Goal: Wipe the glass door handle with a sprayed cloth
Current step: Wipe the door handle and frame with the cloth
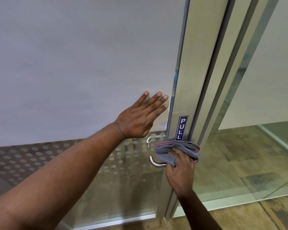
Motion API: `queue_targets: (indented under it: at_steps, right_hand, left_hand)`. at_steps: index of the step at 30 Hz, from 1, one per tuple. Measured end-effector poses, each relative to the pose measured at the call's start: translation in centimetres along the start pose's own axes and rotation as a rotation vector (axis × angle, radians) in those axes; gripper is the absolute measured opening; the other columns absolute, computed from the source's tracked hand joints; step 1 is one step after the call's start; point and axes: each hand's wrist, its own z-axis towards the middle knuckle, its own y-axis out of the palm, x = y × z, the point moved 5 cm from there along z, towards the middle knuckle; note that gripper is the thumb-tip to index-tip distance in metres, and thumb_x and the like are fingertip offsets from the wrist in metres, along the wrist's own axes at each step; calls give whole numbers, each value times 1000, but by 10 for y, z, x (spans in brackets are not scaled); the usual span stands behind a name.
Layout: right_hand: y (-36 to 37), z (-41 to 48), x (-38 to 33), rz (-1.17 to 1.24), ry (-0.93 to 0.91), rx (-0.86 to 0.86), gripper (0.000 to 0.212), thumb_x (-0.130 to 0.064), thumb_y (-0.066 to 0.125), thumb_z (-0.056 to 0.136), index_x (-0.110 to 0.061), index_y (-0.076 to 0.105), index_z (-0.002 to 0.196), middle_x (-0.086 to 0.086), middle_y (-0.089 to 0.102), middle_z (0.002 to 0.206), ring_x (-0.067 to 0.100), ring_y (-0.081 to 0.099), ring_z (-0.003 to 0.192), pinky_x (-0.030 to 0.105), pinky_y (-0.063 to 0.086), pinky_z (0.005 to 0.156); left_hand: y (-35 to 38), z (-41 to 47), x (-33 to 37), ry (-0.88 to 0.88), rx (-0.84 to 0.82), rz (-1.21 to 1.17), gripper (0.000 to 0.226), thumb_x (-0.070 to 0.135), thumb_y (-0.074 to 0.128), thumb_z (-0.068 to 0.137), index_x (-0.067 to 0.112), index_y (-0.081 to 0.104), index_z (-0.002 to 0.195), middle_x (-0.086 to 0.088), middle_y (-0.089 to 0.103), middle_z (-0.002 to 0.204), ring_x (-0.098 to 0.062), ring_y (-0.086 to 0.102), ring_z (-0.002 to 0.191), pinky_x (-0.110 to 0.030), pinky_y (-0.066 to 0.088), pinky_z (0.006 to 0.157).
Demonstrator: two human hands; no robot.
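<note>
2 hands logged: my right hand (179, 171) grips the grey cloth (176, 150) against the lever handle (156, 162); my left hand (140, 117) lies spread flat on the frosted glass (73, 63). Risk, I judge: the door swings, or palm smudges.

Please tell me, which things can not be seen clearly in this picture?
- Handle, head view: the cloth and right hand hide where it joins the door frame.
- PULL sign: the cloth covers its lower end.
- Glass under the left hand: whether the palm touches it is unclear.
- Whether the cloth is damp: not visible.
</note>
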Motion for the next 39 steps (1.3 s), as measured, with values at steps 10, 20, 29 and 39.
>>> queue_targets:
  at_steps: [10, 20, 29, 39]
  right_hand:
    - [9, -38, -37, 15, -239, -36, 46, -33, 69, 71, -30, 70, 117, -6, 67, 118, 19, 61, 114, 44, 43, 105]
    - [4, -55, -44, 6, -350, -191, 50, -27, 74, 66, -40, 70, 114, -15, 61, 141, 10, 58, 126, 46, 54, 94]
    - [1, -43, 11, 415, 77, 52, 33, -27, 59, 88, -25, 61, 121, -2, 53, 144, 18, 48, 138, 54, 49, 108]
    - [2, -18, -5, 1450, 871, 371, 30, -9, 33, 108, -10, 62, 102, -7, 75, 64, 9, 73, 62, 18, 53, 46]
  left_hand:
    - [-2, 0, 1, -6, 8, -16, 69, 11, 57, 90, 2, 38, 155, -20, 28, 165, -36, 22, 155, -52, 8, 127]
    - [-2, 0, 1, -5, 12, -21, 70, 10, 56, 89, 3, 35, 156, -20, 27, 165, -35, 21, 155, -51, 5, 128]
    - [-3, 0, 1, 2, 21, -3, 68, 12, 54, 91, 3, 35, 156, -19, 25, 165, -32, 17, 156, -49, 2, 128]
    - [-3, 0, 2, -6, 17, -16, 68, 11, 55, 92, 3, 34, 156, -19, 23, 166, -33, 18, 156, -50, 3, 128]
